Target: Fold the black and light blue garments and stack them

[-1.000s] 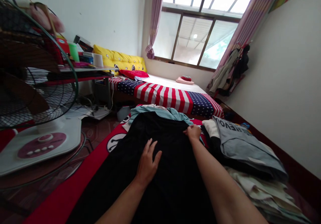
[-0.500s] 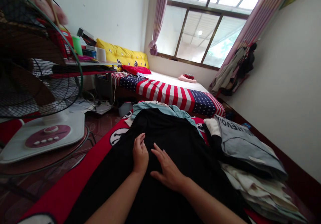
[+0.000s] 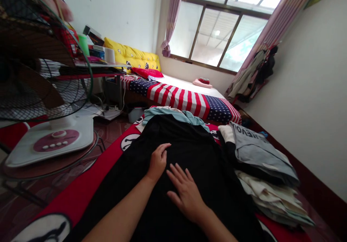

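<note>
I am pressing my right hand (image 3: pixel 187 193) flat, fingers spread, gripping nothing, on a large black fabric garment (image 3: pixel 189 151) spread over a red blanket (image 3: pixel 81 195). My left hand (image 3: pixel 158 161) is resting beside it, fingers curled loosely, holding nothing. A pile of folded grey and white clothes (image 3: pixel 260 169) is lying just beside the garment.

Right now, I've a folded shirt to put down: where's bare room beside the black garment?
Bare red blanket lies left of the black garment, toward the fan base. Crowded: clothes pile on its right, blue shirt at its far end.
</note>
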Demonstrator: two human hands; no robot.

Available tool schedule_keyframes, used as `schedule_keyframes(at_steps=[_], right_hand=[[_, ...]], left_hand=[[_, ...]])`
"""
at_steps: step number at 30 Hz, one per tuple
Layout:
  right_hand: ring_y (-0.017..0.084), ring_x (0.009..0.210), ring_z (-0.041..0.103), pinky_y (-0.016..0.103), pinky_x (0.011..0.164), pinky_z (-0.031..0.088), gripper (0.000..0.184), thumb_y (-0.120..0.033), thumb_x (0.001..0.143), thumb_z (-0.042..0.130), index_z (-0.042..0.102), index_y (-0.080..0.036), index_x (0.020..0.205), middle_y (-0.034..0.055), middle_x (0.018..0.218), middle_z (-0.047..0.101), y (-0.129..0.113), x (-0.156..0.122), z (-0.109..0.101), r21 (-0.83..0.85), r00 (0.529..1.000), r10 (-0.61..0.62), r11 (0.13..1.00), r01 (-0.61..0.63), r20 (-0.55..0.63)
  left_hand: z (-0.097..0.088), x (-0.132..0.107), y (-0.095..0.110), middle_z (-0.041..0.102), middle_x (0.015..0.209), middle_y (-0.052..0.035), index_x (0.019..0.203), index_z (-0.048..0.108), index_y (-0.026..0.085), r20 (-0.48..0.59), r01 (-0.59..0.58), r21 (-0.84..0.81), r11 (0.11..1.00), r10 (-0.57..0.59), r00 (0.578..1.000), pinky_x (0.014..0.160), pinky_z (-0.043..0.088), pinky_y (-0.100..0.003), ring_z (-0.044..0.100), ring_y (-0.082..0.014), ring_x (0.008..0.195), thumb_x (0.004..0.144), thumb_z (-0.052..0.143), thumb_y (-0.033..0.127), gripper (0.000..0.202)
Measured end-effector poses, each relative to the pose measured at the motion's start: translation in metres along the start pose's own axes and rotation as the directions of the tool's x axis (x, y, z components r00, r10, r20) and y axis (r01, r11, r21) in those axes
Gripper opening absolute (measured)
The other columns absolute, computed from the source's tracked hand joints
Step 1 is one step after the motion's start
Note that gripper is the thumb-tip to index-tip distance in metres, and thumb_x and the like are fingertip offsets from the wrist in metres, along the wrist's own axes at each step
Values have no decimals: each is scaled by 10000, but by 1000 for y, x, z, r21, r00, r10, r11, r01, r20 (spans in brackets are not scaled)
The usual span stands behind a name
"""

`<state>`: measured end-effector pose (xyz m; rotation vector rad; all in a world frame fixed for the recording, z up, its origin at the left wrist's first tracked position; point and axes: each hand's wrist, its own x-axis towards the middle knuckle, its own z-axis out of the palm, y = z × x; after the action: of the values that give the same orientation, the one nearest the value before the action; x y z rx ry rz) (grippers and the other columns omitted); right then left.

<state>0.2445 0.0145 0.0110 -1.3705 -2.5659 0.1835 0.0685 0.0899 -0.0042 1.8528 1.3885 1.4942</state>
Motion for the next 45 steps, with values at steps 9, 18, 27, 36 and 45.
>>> schedule_keyframes(at_steps=[9, 18, 27, 36, 45], right_hand=[[338, 1436, 179, 605, 1105, 209, 626, -380, 910, 453, 334, -127, 1470, 158, 1545, 229, 5, 2, -3, -40, 842, 532, 843, -537, -90], [228, 1438, 226, 490, 1162, 194, 510, -362, 922, 409, 446, -230, 1413, 18, 1529, 326, -44, -22, 12, 125, 934, 334, 940, -319, -129], [222, 1430, 250, 482, 1166, 196, 481, -323, 913, 414, 495, -220, 1376, 5, 1507, 372, -44, -26, 11, 189, 929, 341, 931, -312, -146], [246, 1410, 299, 498, 1153, 235, 456, -285, 893, 440, 544, -225, 1333, 21, 1480, 416, -43, -23, 17, 230, 911, 358, 922, -310, -206], [239, 1408, 304, 509, 1159, 225, 443, -279, 883, 455, 561, -243, 1313, 6, 1471, 429, -39, -26, 17, 289, 915, 359, 910, -299, -183]], left_hand=[[13, -9, 11, 361, 1523, -45, 1376, 490, 320, 364, -191, 527, 828, -17, 931, 1154, 176, -529, 261, -279, 1426, 901, 479, 387, 479], [-18, -25, 12, 217, 1575, -130, 1455, 386, 257, 260, -19, 717, 697, -243, 935, 1118, 247, -484, 201, -373, 1429, 867, 441, 594, 680], [-52, -36, 10, 220, 1550, -227, 1457, 350, 57, 130, 41, 871, 489, -310, 942, 1149, 174, -434, 166, -341, 1445, 883, 340, 637, 816], [-34, 24, 39, 657, 1117, -198, 1077, 684, 106, 320, -164, 852, 498, -247, 915, 926, 443, -405, 592, -304, 1103, 891, 480, 320, 349], [-37, 62, -32, 334, 1529, -116, 1430, 409, 141, 358, -237, 806, 542, -128, 925, 1146, 167, -474, 305, -268, 1404, 935, 374, 337, 534]])
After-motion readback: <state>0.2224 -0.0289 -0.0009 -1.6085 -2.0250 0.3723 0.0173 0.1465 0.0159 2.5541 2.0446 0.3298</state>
